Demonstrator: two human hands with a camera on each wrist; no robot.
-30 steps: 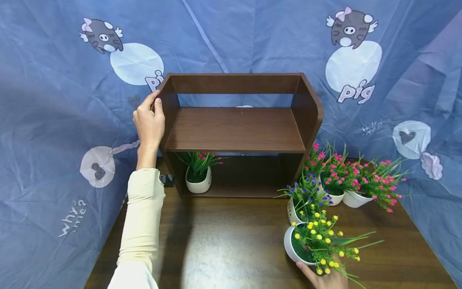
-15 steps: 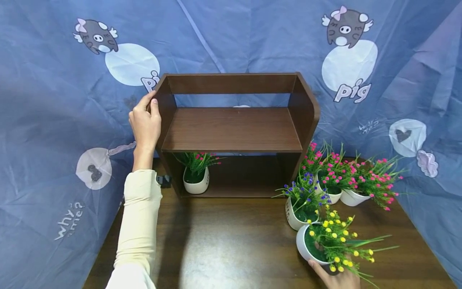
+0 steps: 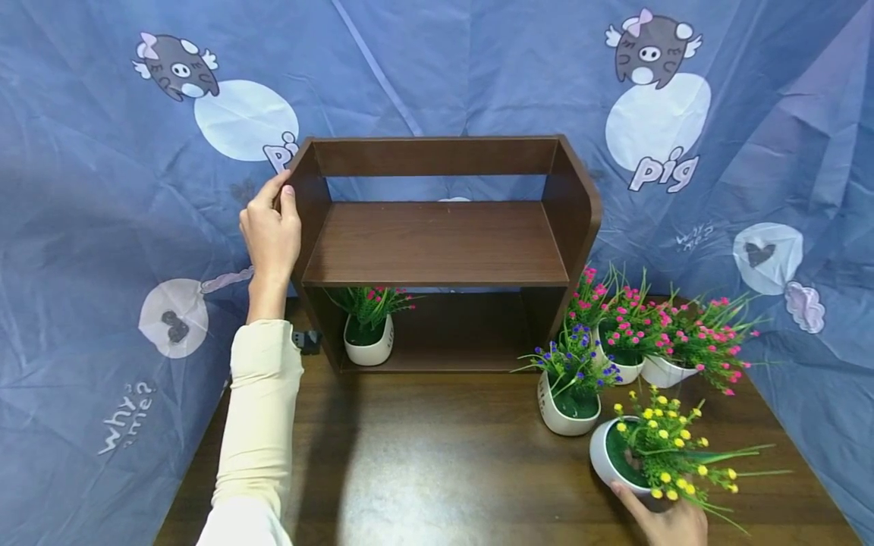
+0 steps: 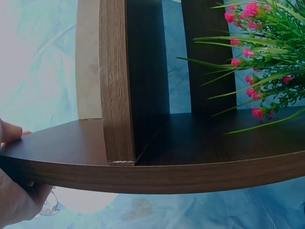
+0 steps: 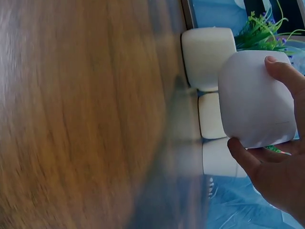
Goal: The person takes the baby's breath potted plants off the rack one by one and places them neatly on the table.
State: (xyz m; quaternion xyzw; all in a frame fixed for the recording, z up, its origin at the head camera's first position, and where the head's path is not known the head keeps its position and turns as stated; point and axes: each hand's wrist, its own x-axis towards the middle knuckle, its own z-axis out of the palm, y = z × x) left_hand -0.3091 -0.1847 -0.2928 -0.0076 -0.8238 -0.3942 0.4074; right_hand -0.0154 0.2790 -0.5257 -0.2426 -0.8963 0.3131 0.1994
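Note:
My left hand point(image 3: 271, 231) grips the upper left side panel of a dark brown two-tier shelf point(image 3: 437, 243). In the left wrist view, its thumb and fingers lie on opposite faces of the panel point(image 4: 62, 143). At the lower right of the head view, my right hand point(image 3: 672, 523) holds a white pot point(image 3: 604, 455) of yellow artificial flowers point(image 3: 672, 440). Its fingers spread around the pot's wall in the right wrist view, and the pot looks slightly raised off the table. Just left of it stands a white pot point(image 3: 567, 425) with purple flowers point(image 3: 576, 360).
A pot with pink flowers point(image 3: 369, 349) stands at the left of the lower shelf. Several pink-flowered pots point(image 3: 665, 371) crowd the table right of the shelf. A small black object point(image 3: 309, 343) is beside the left panel. Blue printed cloth point(image 3: 451, 68) hangs behind the wooden table point(image 3: 423, 462).
My right hand has carried the yellow-flowered pot to the right, away from the purple-flowered pot, uncovering more of that pot. The left hand keeps its grip on the shelf. The head view has shifted slightly.

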